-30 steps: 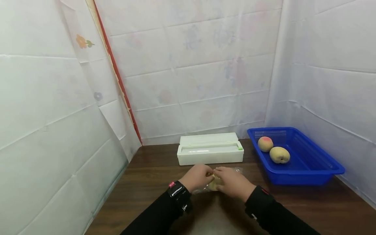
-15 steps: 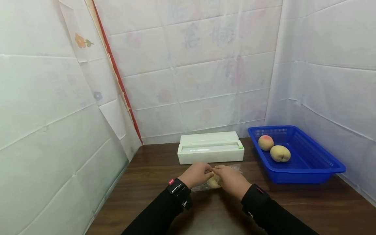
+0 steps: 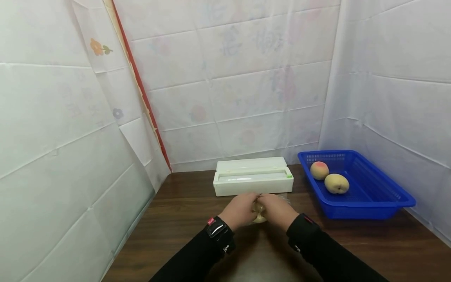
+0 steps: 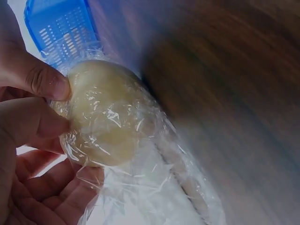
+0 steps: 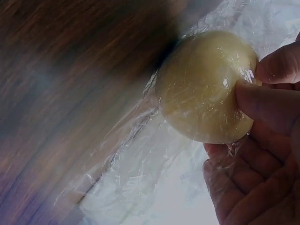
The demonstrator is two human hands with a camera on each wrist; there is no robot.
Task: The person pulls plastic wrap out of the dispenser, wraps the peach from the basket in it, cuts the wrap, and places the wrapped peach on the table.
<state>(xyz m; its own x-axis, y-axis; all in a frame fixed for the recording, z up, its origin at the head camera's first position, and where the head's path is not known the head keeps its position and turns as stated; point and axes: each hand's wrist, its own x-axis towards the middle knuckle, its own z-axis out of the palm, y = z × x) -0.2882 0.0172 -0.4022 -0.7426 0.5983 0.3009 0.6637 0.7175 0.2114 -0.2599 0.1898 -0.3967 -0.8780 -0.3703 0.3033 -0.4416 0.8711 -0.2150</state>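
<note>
A pale yellow peach is held just over the table, wrapped in clear cling film. My left hand and my right hand meet over it, fingertips together at the top. In the left wrist view the left hand curls round one side of the peach, its thumb pressing the film against it. The right wrist view has the right hand cupped round the other side of the peach. Loose film spreads out on both sides.
Behind the hands stands a white cling film box, its lid raised. To the right, a blue plastic basket holds a pink-topped peach and a yellow peach. White sheeting hangs behind and on both sides of the wooden table.
Both hands have closed in around the peach and come together over it. Film that spread out at the left in the head view is now mostly hidden. Basket and box stay put.
</note>
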